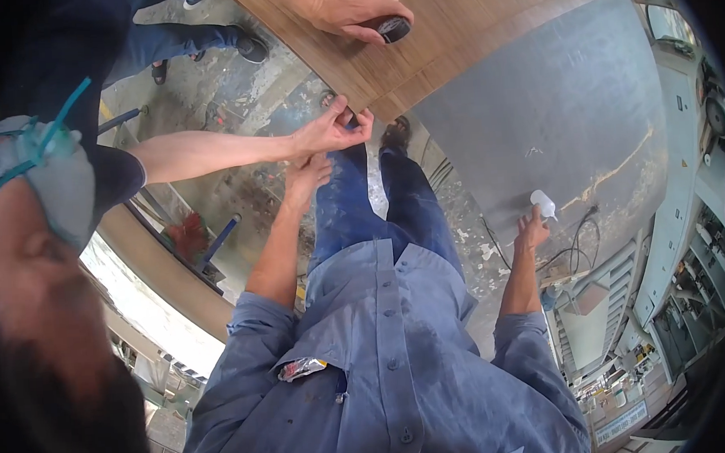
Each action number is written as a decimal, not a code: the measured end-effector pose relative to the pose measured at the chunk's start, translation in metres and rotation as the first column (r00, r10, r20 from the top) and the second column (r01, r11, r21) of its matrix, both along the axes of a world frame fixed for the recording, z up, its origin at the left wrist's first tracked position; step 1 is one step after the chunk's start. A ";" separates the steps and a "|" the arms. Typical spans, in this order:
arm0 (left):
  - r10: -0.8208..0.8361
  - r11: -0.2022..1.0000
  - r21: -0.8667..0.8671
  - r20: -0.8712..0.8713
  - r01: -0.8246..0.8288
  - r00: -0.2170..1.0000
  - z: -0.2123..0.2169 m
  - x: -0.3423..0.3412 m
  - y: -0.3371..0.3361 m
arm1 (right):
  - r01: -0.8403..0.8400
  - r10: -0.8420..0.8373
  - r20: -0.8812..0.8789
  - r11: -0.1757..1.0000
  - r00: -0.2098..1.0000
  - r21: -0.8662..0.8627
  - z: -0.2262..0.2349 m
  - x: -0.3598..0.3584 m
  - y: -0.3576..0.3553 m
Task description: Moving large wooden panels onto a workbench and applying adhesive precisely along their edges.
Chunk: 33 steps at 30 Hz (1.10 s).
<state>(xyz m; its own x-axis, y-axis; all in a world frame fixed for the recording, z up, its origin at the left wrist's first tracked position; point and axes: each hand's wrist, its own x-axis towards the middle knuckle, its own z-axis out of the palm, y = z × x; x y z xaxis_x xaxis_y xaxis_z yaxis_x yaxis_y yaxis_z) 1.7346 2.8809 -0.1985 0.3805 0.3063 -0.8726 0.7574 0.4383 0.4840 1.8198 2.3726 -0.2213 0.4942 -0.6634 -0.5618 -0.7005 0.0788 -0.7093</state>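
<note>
A large grey board (561, 101) lies in front of me, with a wood-grain sheet (459, 33) over its far part. My left hand (305, 179) reaches toward the sheet's near corner with its fingers loosely apart and nothing in it. Just above my left hand, a co-worker's hand (331, 131) pinches that corner. My right hand (532, 231) holds a small white bottle (545, 204) at the grey board's near edge. At the top, another person's hand (349, 10) presses a dark round object (393, 29) on the sheet.
A masked co-worker (49, 185) stands close on my left. A stained concrete floor (241, 93) shows past my legs. Cables (572, 244) lie by my right hand, and machinery and shelves (691, 234) fill the right side. Another person's feet (250, 45) stand at the top left.
</note>
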 end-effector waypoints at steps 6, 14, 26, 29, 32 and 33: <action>-0.062 0.998 -0.008 -0.109 0.061 0.992 0.010 -0.034 -0.008 | 0.009 -0.004 0.103 0.999 0.995 -0.047 -0.002 0.012 0.002; -0.112 0.991 0.050 -0.143 0.121 0.983 0.020 -0.039 -0.010 | -0.036 0.043 0.116 0.998 0.992 -0.055 -0.014 0.020 -0.007; -0.182 0.981 0.060 -0.024 0.183 0.983 0.026 -0.024 -0.028 | -0.187 0.211 0.139 0.968 0.968 -0.168 -0.014 0.023 0.001; -0.189 0.979 0.071 -0.012 0.189 0.982 0.029 -0.024 -0.028 | -0.285 0.314 0.086 0.925 0.945 -0.251 -0.004 0.028 0.022; -0.170 0.983 0.065 -0.003 0.170 0.985 0.031 -0.025 -0.028 | -0.389 0.436 0.093 0.866 0.895 -0.315 0.001 0.032 0.049; -0.169 0.985 0.036 0.036 0.168 0.985 0.030 -0.027 -0.028 | -0.416 0.494 0.195 0.845 0.847 -0.336 0.001 0.032 0.057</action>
<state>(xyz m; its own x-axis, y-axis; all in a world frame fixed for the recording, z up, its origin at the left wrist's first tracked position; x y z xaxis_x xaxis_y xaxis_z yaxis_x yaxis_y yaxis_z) 1.7080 2.8533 -0.1683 0.4629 0.2634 -0.8464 0.7991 0.2892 0.5270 1.8522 2.4300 -0.2201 0.8802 -0.4310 -0.1985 -0.3919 -0.4243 -0.8163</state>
